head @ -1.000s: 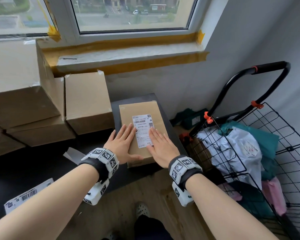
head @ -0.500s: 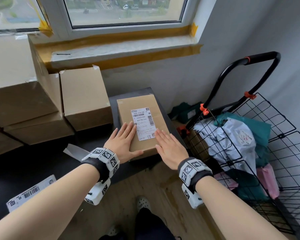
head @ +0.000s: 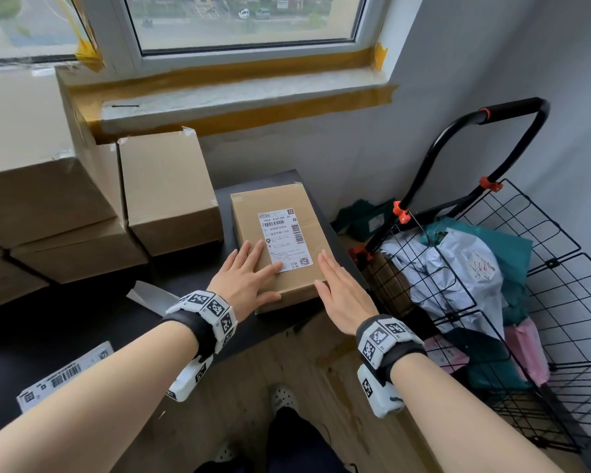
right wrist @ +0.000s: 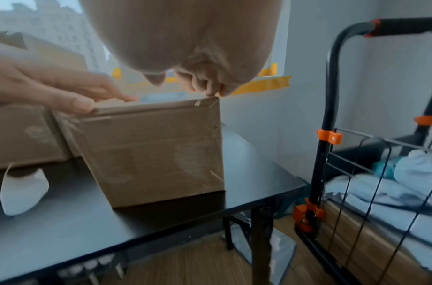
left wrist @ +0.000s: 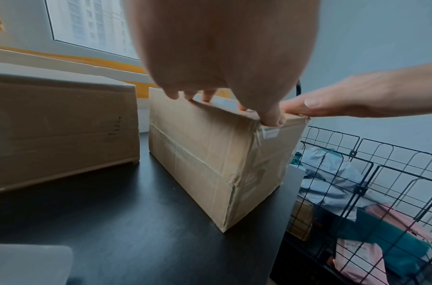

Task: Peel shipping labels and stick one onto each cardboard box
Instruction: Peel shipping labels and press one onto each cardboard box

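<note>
A small cardboard box stands on the right end of the black table. A white shipping label lies flat on its top. My left hand rests flat on the box's near left top, its fingers straight, one fingertip at the label's lower left corner. My right hand is flat at the box's near right edge, off the label, with its fingers straight. Neither hand holds anything.
Bigger cardboard boxes are stacked on the table's left, one more beside the small box. A label sheet lies at the near left, and a white backing strip by my left wrist. A black wire cart full of mailer bags stands at right.
My right hand has slid off the label to the right and back toward the box's near right edge. My left hand has stayed flat on the box.
</note>
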`<state>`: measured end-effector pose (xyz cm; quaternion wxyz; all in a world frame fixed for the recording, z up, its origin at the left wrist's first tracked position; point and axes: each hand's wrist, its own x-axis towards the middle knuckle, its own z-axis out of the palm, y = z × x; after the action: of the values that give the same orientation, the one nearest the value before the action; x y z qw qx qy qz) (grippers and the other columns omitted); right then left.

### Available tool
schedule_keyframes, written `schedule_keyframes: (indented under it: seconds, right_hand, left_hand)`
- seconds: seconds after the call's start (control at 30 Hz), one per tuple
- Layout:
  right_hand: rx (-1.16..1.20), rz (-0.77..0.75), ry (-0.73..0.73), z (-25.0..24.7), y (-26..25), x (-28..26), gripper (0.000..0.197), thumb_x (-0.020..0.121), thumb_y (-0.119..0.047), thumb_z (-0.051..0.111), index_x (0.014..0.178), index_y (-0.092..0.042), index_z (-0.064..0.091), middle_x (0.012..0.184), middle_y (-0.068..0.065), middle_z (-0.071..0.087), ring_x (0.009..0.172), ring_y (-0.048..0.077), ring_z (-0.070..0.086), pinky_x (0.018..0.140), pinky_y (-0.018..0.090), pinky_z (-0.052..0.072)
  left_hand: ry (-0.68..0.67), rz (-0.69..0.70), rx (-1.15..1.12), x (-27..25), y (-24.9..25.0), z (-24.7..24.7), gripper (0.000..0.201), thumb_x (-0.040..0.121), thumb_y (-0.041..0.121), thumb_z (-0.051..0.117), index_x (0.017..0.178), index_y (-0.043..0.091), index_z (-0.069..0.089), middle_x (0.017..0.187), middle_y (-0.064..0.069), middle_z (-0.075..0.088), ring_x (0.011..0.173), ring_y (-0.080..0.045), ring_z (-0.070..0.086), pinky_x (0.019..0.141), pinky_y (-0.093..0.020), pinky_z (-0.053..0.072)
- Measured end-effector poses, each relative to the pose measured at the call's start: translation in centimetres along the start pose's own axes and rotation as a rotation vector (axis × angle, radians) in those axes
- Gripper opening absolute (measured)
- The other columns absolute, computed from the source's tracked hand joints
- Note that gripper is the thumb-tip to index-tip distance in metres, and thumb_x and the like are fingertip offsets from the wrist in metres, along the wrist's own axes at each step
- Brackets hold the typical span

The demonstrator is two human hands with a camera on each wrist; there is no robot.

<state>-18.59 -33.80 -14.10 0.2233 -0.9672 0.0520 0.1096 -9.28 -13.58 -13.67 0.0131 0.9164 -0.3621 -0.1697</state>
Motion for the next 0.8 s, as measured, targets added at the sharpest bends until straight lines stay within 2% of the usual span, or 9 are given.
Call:
schedule_keyframes:
  seconds: [0.1, 0.17, 0.27, 0.4, 0.57, 0.7, 0.8]
  right_hand:
    - [-0.061, -0.054, -0.039, 0.1, -0.2, 0.2, 0.054, 0.102, -0.037, 0.022, 0.150, -0.023, 0.005, 0.159, -0.010, -0.002, 0.146, 0.004, -0.002, 0.120, 0.028, 0.001]
    - [-0.103, -0.070, -0.048, 0.0, 0.1, 0.3, 0.052, 0.102, -0.035, 0.021, 0.150, -0.022, 0.008, 0.159, -0.009, 0.002, 0.146, 0.004, -0.001, 0.119, 0.024, 0.000]
    - [-0.134, -0.096, -0.046, -0.5, 0.4, 0.4, 0.051, 0.102, -0.033, 0.021, 0.150, -0.019, 0.011, 0.159, -0.007, 0.007, 0.146, 0.005, 0.004, 0.118, 0.021, 0.000]
    - [-0.232, -0.127, -0.023, -0.4, 0.3, 1.1, 0.052, 0.102, -0.034, 0.023, 0.150, -0.015, 0.016, 0.159, -0.003, 0.012, 0.146, 0.009, 0.009, 0.119, 0.025, 0.003]
    - [-0.185, -0.123, -0.020, 0.0, 0.2, 1.0, 0.055, 0.102, -0.036, 0.024, 0.150, -0.014, 0.011, 0.159, -0.003, 0.007, 0.146, 0.008, 0.005, 0.118, 0.022, 0.000]
    - [-0.246, -0.197, -0.049, 1.3, -0.7, 0.5, 0.060, 0.097, -0.045, 0.010, 0.150, -0.020, 0.005, 0.159, -0.006, 0.003, 0.146, 0.007, -0.001, 0.122, 0.033, 0.004]
    - [-0.264, -0.280, -0.089, 1.4, -1.8, 1.5, 0.069, 0.090, -0.055, -0.001, 0.150, -0.022, 0.007, 0.159, -0.007, 0.006, 0.147, 0.008, 0.002, 0.120, 0.029, 0.002]
  left_hand:
    - [0.007, 0.013, 0.012, 0.0, -0.2, 0.2, 0.063, 0.089, 0.063, 0.028, 0.145, 0.047, 0.003, 0.158, -0.007, -0.016, 0.145, -0.029, -0.015, 0.117, -0.039, -0.005]
    - [0.013, 0.023, 0.003, -0.1, -0.3, 0.2, 0.061, 0.090, 0.062, 0.028, 0.145, 0.047, 0.006, 0.157, -0.008, -0.016, 0.145, -0.031, -0.015, 0.116, -0.039, -0.006]
    - [0.035, 0.039, 0.017, -0.3, 0.0, 0.3, 0.059, 0.091, 0.059, 0.030, 0.145, 0.041, 0.018, 0.158, -0.013, -0.009, 0.145, -0.034, -0.011, 0.117, -0.040, -0.005]
    - [0.075, 0.035, -0.045, -0.5, 0.1, 0.5, 0.056, 0.090, 0.056, 0.038, 0.141, 0.033, 0.036, 0.158, -0.015, 0.002, 0.146, -0.035, -0.005, 0.118, -0.040, -0.001]
    - [0.079, 0.026, -0.097, -0.3, -0.1, 0.4, 0.052, 0.089, 0.055, 0.043, 0.137, 0.033, 0.041, 0.159, -0.010, 0.004, 0.146, -0.032, -0.004, 0.118, -0.039, 0.001]
    - [0.123, 0.035, -0.145, -0.5, -0.1, 0.7, 0.052, 0.088, 0.054, 0.046, 0.134, 0.031, 0.047, 0.158, -0.012, 0.008, 0.146, -0.032, -0.002, 0.118, -0.039, 0.002]
    - [0.138, 0.039, -0.167, -0.6, -0.2, 0.8, 0.053, 0.087, 0.054, 0.047, 0.134, 0.030, 0.048, 0.158, -0.012, 0.010, 0.146, -0.031, -0.001, 0.118, -0.038, 0.004]
